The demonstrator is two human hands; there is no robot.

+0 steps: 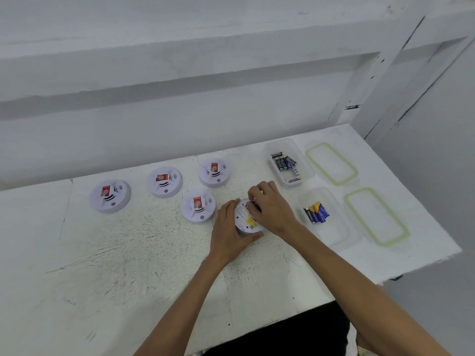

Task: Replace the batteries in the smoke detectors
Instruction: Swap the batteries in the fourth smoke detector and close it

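A white smoke detector (245,219) lies upside down on the table, its labelled back with a yellow sticker facing up. My left hand (228,232) grips its rim from the left, thumb curled under the near edge. My right hand (272,208) is over its far right part, fingertips curled down into the battery bay; what they pinch is hidden. Several other smoke detectors stand face up with red stickers: one (110,196) at far left, another (164,181), a third (214,172) and the nearest (198,205).
A clear tub (307,168) at the back right holds several dark batteries (284,161). A nearer clear tub (341,227) holds blue and yellow batteries (316,212). Two green-rimmed lids (331,163) (376,215) lie to their right, near the table's right edge. A white wall rises behind.
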